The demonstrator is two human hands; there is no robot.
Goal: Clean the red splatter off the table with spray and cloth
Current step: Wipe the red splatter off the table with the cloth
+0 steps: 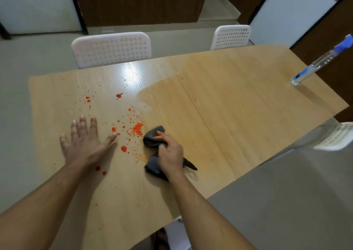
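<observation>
Right hand (170, 154) is down on the bench (238, 100), fingers curled round a dark grey cloth (152, 137) and pressing it onto the wood. The cloth bunches out ahead of the knuckles and trails back under the wrist. Just left of the cloth sits the red splatter (137, 128): a thick orange-red cluster almost touching the cloth's front edge, with loose dots and a few bigger drops scattered farther left and away toward the far edge. Left hand (86, 141) lies flat on the bench left of the splatter, fingers spread and straight, holding nothing, thumb tip reaching in among the nearest drops. Two more red drops show beside the left wrist. A faint orange smear marks the wood right by the cloth. The spray bottle (321, 60), clear with blue parts, stands well off to the right of the cloth, near the bench's far right corner. Two white perforated chairs (110, 49) stand behind the far edge.
</observation>
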